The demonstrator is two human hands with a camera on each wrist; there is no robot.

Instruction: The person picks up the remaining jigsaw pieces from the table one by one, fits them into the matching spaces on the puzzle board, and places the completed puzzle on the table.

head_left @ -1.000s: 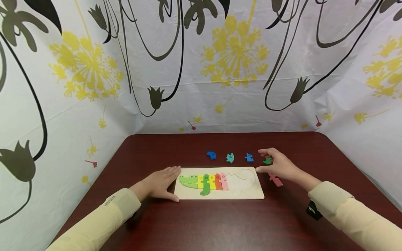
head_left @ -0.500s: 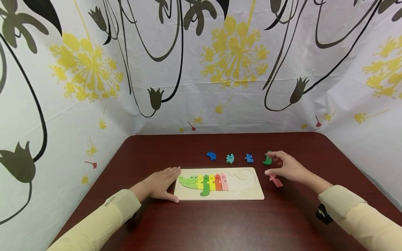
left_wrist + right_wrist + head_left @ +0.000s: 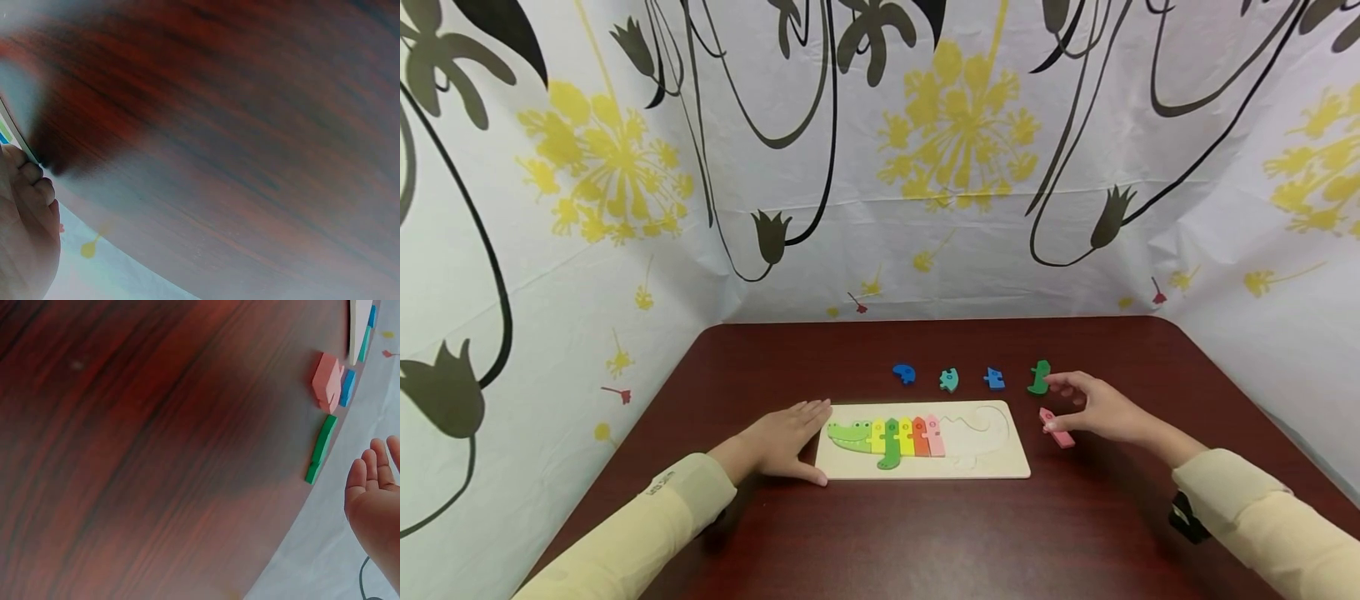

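A wooden crocodile puzzle board (image 3: pixel 977 468) lies on the table, its left part filled with a green head and yellow, green, orange and pink pieces. My left hand (image 3: pixel 781 437) rests at the board's left edge, fingers straight and thumb at the lower corner. Right of the board, my right hand (image 3: pixel 1101 406) hovers with fingers loosely bent and nothing between them. In the head view its thumb overlaps a loose pink puzzle piece (image 3: pixel 1063 438); the right wrist view shows the hand (image 3: pixel 378 500) apart from that piece (image 3: pixel 327 381). A green puzzle piece (image 3: pixel 1040 379) lies by the index fingertip.
Behind the board lie a dark blue piece (image 3: pixel 904 373), a teal piece (image 3: pixel 949 380) and a blue piece (image 3: pixel 994 378) in a row. A patterned white cloth (image 3: pixel 865 183) hangs round the back and sides of the dark red table (image 3: pixel 880 542).
My right hand has drawn away from the green piece, moving right and toward me over the pink one. The green piece now shows whole. The left hand has stayed at the board.
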